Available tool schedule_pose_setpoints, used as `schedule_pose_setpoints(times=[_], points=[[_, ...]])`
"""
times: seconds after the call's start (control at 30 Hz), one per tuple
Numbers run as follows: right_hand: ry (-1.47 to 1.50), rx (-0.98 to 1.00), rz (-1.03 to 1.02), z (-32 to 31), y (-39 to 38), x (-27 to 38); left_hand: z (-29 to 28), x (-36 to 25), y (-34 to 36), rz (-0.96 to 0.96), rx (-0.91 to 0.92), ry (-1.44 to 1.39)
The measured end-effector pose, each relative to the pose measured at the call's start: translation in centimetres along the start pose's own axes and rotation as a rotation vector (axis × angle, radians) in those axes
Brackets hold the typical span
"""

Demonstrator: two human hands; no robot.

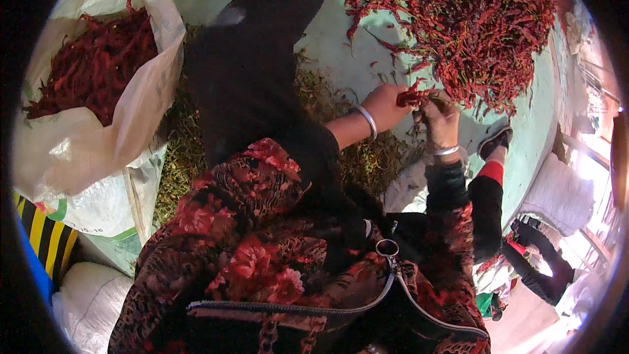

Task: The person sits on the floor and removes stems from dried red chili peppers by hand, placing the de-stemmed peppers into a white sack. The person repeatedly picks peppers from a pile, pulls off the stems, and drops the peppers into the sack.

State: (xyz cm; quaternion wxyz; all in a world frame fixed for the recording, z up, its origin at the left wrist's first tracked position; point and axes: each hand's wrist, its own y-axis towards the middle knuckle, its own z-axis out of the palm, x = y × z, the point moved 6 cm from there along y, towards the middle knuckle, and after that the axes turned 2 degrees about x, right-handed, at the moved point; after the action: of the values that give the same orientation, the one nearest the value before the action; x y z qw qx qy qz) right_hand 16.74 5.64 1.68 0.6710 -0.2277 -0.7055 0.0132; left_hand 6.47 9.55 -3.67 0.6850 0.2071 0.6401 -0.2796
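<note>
My left hand [383, 105], with a silver bangle at the wrist, has its fingers closed round dried red chilies [409, 97] near the centre right. My right hand [440, 118], also with a bangle, pinches at the stem end of the held chilies, close beside the left fingertips; exactly what lies between those fingertips is small. Just beyond both hands lies a large tangled heap of dried red chilies [475, 33] on the pale green floor [327, 19]. Dry stems and debris [363, 160] lie beneath and beside my forearms.
An open white sack [88, 160] of red chilies [98, 65] stands at the left, above a filled white sack [88, 308]. My dark-trousered left leg [246, 59] stretches forward; my right foot [495, 141] rests right of my hands. Pale sacks [550, 193] and dark cloth items [537, 262] lie at the right.
</note>
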Motion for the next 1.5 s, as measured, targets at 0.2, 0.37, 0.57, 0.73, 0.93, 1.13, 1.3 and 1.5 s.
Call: schedule_pose_setpoints(times=[0.2, 0.37, 0.57, 0.73, 0.93, 1.13, 1.3, 1.5], points=[[-0.228, -0.077, -0.258, -0.6, -3.6, -0.1, 1.2, -2.0, -1.8, 0.139, 0.169, 0.173], [-1.106, -0.094, -0.318, -1.0, -2.6, -4.0, 4.0, -5.8, -6.0, 0.374, 0.549, -0.190], [-1.186, 0.190, -0.153, 1.1, 3.5, -5.2, 4.7, -5.6, -7.1, 0.137, 0.557, -0.445], [-1.262, 0.086, -0.380, 6.2, 13.6, -2.3, -2.5, -4.0, -2.1, -0.108, -0.006, -0.346], [-1.225, 0.076, -0.537, 2.8, 14.2, 0.1, -4.2, -2.4, -1.5, -0.253, -0.259, -0.309], [-0.510, -0.015, -0.193, 0.3, 2.3, 3.8, -2.2, -1.5, -0.7, 0.142, -0.281, -0.284], [-0.515, -0.058, -0.299, -0.6, -3.1, 1.5, 0.9, -2.9, -2.1, 0.071, 0.174, 0.327], [-0.876, -0.226, -0.323, -4.8, -0.7, -4.0, 5.3, -8.2, -7.1, 0.322, 0.782, -0.320]])
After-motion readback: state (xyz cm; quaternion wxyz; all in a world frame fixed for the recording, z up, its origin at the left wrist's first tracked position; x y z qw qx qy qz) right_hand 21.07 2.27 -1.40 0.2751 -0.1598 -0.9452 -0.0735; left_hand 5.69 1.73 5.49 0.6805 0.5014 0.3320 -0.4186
